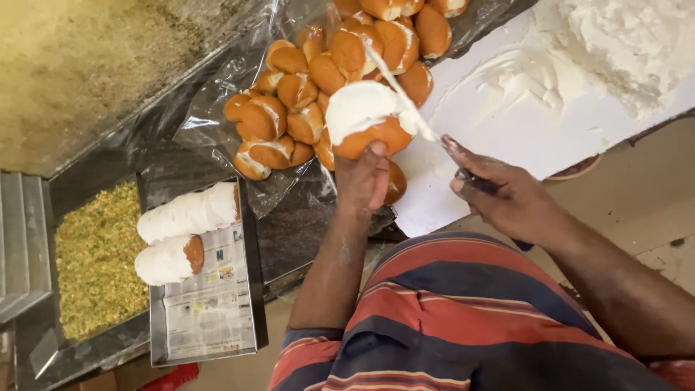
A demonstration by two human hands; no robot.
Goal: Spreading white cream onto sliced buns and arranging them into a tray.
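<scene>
Cream is the risky bit here. The left hand (364, 179) has its fingers closed under a split bun (369, 123), held up over the middle of the counter (297, 224) with a thick white blob on top; if that bun tips, I'd guess the blob slides onto the plain bun pile (340, 80) below. The right hand (499, 195) is wrapped tight around a knife (402, 95), blade touching the cream, so a hard swipe could tear the soft bun or flick cream around.

Counts: one bun in hand, two cream-covered rolls (184, 232) lying in the newspaper-lined tray (250, 246) near the counter's left edge, roughly twenty-odd plain buns on plastic wrap at the far edge (they overlap, can't be exact), one tray of green-yellow crumbs (94, 261), one white board (521, 123) with a cream heap (630, 43) at the far right corner.
</scene>
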